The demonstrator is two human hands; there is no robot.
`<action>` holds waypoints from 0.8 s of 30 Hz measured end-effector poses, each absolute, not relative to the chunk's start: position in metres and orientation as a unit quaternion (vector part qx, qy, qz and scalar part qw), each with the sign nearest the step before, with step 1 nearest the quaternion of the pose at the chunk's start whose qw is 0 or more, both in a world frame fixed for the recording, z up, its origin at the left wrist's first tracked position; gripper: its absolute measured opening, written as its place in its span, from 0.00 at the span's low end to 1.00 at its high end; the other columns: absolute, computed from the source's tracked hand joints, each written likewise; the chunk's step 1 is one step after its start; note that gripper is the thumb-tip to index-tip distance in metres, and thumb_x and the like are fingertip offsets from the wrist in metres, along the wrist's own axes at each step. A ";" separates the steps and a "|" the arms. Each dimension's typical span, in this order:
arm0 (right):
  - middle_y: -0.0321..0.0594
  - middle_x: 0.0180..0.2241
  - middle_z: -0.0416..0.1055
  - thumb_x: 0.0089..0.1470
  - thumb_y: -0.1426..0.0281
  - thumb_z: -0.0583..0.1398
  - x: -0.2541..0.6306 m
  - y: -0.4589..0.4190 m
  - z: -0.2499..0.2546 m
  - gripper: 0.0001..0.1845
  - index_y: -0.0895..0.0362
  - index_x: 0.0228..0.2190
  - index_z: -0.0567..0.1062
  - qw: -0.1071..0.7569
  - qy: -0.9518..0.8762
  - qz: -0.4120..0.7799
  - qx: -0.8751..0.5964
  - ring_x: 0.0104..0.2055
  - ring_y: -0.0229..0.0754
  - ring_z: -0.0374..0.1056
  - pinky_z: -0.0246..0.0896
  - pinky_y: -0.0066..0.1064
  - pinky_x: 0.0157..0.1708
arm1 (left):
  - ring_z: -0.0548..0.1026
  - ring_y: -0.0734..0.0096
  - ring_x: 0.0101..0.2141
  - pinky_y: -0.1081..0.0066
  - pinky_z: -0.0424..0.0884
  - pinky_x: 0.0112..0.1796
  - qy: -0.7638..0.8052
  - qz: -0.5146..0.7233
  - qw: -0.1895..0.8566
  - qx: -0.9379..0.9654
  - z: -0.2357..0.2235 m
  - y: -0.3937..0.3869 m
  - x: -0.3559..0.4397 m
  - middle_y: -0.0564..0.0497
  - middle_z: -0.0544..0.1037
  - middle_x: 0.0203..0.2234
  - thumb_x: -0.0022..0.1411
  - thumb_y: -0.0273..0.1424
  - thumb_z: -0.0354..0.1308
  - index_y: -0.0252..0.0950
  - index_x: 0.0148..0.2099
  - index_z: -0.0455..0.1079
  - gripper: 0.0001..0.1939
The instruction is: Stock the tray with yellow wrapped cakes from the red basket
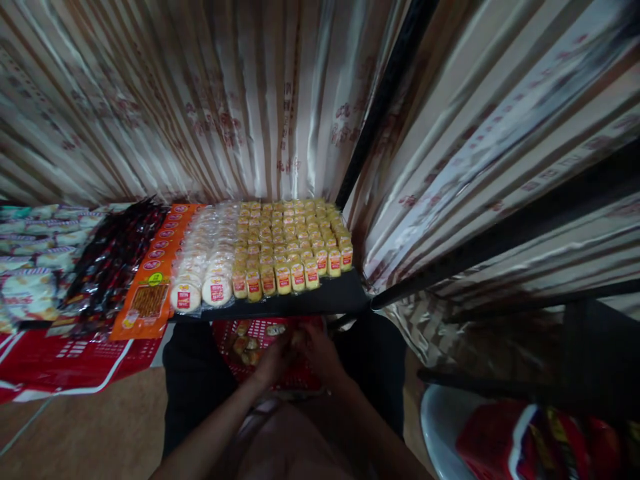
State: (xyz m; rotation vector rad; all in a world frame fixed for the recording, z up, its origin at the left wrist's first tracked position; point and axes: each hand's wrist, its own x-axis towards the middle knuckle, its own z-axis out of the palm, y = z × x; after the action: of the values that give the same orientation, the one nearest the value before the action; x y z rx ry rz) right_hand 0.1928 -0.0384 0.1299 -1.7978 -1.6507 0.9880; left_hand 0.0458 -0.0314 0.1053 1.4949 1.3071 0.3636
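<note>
Both hands meet over a red plastic basket (230, 333) between the knees. My left hand (276, 359) and my right hand (320, 350) have their fingers closed around what looks like a small wrapped cake (299, 337), mostly covered by the fingers and dim. Loose wrapped cakes (245, 350) lie in the basket to the left of the hands. Above the basket, yellow packaged cakes (285, 277) stand in tight rows on a black shelf (300, 303). Beside them are rows of round white packaged cakes (217, 290).
Farther left on the shelf lie an orange snack packet (150, 293), dark glossy packets (113, 260) and white packets (30, 293). A red bag (90, 367) hangs below. Pleated curtains and black metal posts (380, 93) enclose the shelf. A pale tub (440, 427) with red packages stands lower right.
</note>
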 end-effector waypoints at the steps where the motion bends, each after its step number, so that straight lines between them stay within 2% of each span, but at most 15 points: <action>1: 0.47 0.46 0.71 0.46 0.70 0.57 0.194 -0.040 0.134 0.22 0.58 0.45 0.70 0.278 -0.588 0.356 -0.671 0.48 0.47 0.66 0.59 0.40 0.49 | 0.72 0.66 0.39 0.69 0.68 0.40 0.547 0.162 0.535 0.623 0.111 -0.031 0.048 0.47 0.76 0.39 0.57 0.25 0.51 0.35 0.51 0.66 0.18; 7: 0.48 0.44 0.71 0.47 0.63 0.58 0.202 -0.047 0.150 0.23 0.58 0.46 0.66 0.418 -0.482 0.325 -0.698 0.45 0.47 0.68 0.62 0.39 0.46 | 0.72 0.67 0.36 0.71 0.66 0.38 0.535 0.216 0.500 0.646 0.148 -0.024 0.065 0.48 0.76 0.35 0.57 0.26 0.50 0.33 0.42 0.70 0.11; 14: 0.41 0.34 0.73 0.51 0.60 0.54 0.213 -0.051 0.173 0.12 0.54 0.34 0.67 0.429 -0.481 0.252 -0.722 0.36 0.44 0.70 0.64 0.35 0.38 | 0.71 0.66 0.37 0.69 0.65 0.40 0.525 0.254 0.450 0.676 0.175 -0.009 0.091 0.47 0.74 0.34 0.59 0.31 0.50 0.32 0.41 0.71 0.12; 18: 0.44 0.36 0.71 0.53 0.61 0.52 0.218 -0.046 0.171 0.13 0.56 0.37 0.68 0.450 -0.536 0.175 -0.693 0.38 0.44 0.68 0.63 0.36 0.40 | 0.71 0.67 0.37 0.69 0.65 0.41 0.531 0.263 0.418 0.689 0.184 0.001 0.105 0.47 0.74 0.34 0.59 0.31 0.50 0.33 0.40 0.70 0.10; 24: 0.48 0.40 0.69 0.54 0.60 0.52 0.228 -0.024 0.171 0.18 0.58 0.42 0.67 0.463 -0.545 0.138 -0.685 0.43 0.46 0.66 0.62 0.40 0.45 | 0.71 0.68 0.38 0.69 0.66 0.44 0.530 0.253 0.393 0.708 0.201 0.015 0.124 0.47 0.73 0.36 0.61 0.29 0.47 0.34 0.42 0.69 0.12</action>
State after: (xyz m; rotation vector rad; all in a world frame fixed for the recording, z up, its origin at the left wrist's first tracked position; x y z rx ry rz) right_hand 0.2280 -0.0242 0.1707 -1.6844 -1.3400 0.3402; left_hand 0.1238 0.0153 0.2011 1.7968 1.3444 0.6420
